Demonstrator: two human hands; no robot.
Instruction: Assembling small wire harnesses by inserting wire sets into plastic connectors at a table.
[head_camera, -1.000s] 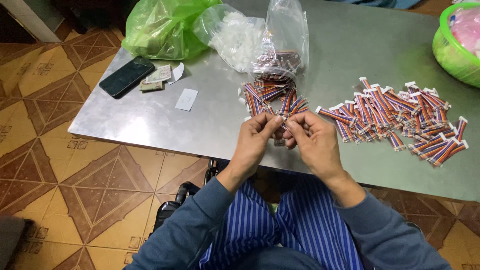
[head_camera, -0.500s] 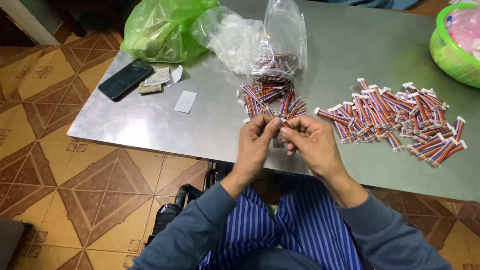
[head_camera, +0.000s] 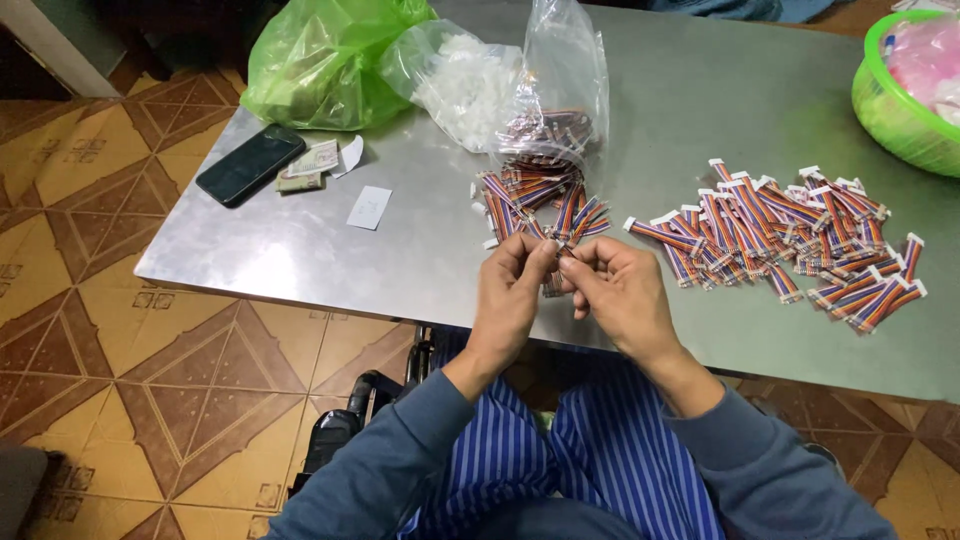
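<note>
- Head view: brushed grey metal makes up the surface (head_camera: 690, 110), smooth and faintly reflective, set over a floor of brown and tan patterned tiles (head_camera: 130, 370).
- Your left hand (head_camera: 510, 290) and right hand (head_camera: 620, 295) meet just over the near edge of the surface, and the fingers of both are pinched together on one small ribbon cable piece (head_camera: 556, 256), which is mostly hidden between them.
- Judge that piece as very light and limp: flat, multi-coloured striped wires that bend easily. Such thin leads would kink if you squeezed or twisted them hard.
- Hold it near an end, where the finished ones carry a small white plastic connector; that part looks rigid and gives a surer grip than the slick insulation.
- Just beyond your hands lies a loose heap of cables (head_camera: 540, 200), spilling from a clear plastic bag (head_camera: 560, 90), soft and crinkled.
- To your right a wider spread of cables with white ends (head_camera: 780, 235) lies flat on the metal.
- A second clear bag of small white parts (head_camera: 465, 85) leans against a green plastic bag (head_camera: 320, 60), thin and glossy.
- Further left are a dark phone (head_camera: 250, 165), some folded paper notes (head_camera: 310, 165) and a white slip (head_camera: 369, 207).
- A green plastic basket (head_camera: 895, 125) sits at the far right corner.
</note>
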